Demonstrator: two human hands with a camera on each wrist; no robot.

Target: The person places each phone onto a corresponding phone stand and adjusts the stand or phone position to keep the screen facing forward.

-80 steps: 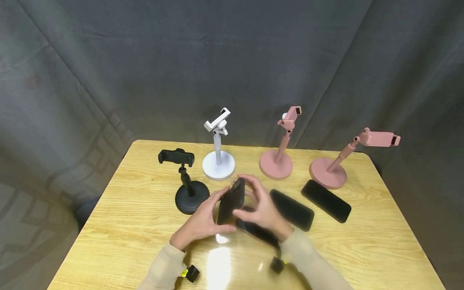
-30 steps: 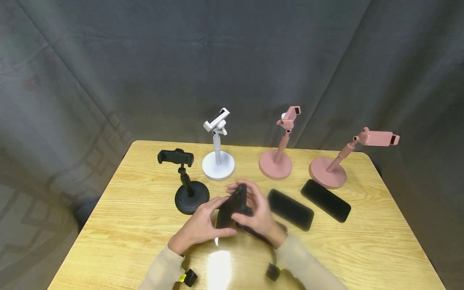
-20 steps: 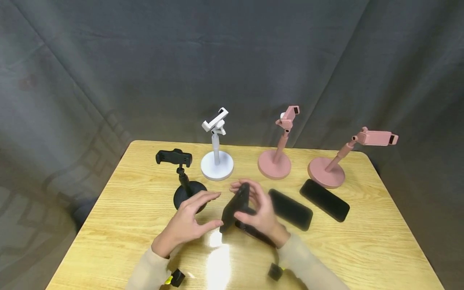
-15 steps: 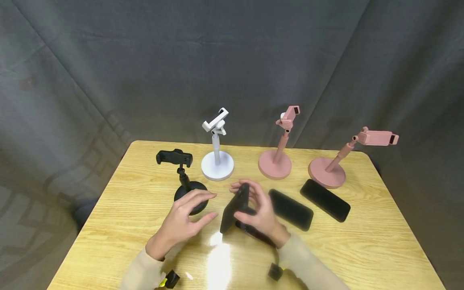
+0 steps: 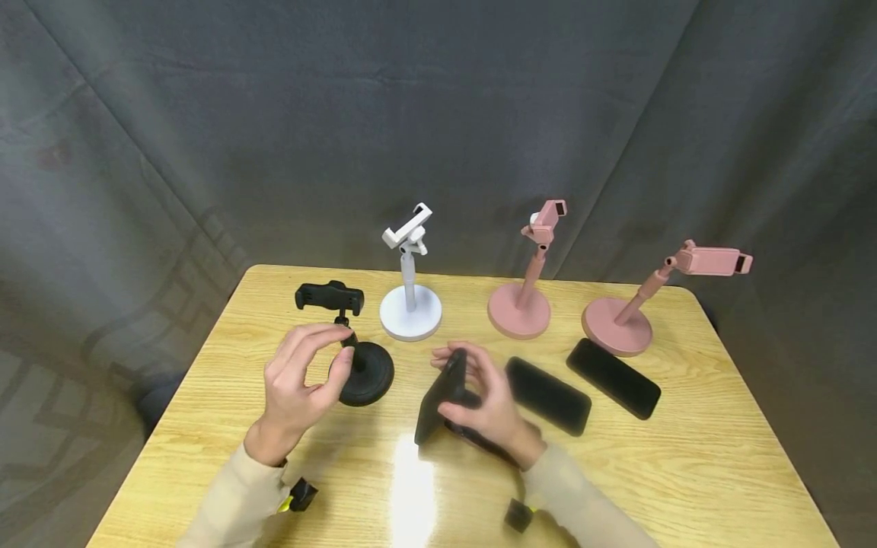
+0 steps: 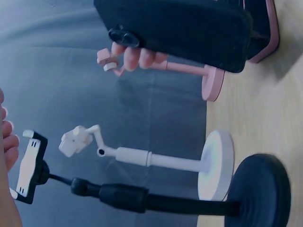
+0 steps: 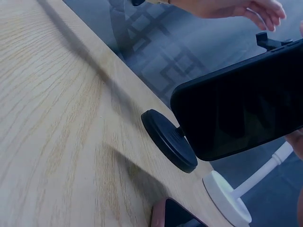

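My right hand (image 5: 489, 403) grips a black smartphone (image 5: 438, 403) by its edges, tilted above the table. Its dark screen fills much of the right wrist view, and its camera bump shows in the left wrist view. Beneath that hand lies another phone (image 5: 476, 440), partly hidden. My left hand (image 5: 294, 388) is beside the black phone stand (image 5: 370, 373), in front of its pole as the head view sees it. Its fingers and thumb curve loosely with nothing between them. On top of this stand sits a black clamp (image 5: 330, 297), which holds no phone.
A white phone stand (image 5: 411, 313) and two pink phone stands, the middle one (image 5: 519, 310) and the right one (image 5: 619, 327), line the back of the table. Two dark phones, the nearer (image 5: 548, 396) and the farther (image 5: 614, 378), lie at right. Behind hangs a grey curtain (image 5: 438, 129).
My left hand has let go of the smartphone and moved left and away, over to the black stand. My right hand keeps holding the phone in nearly the same place.
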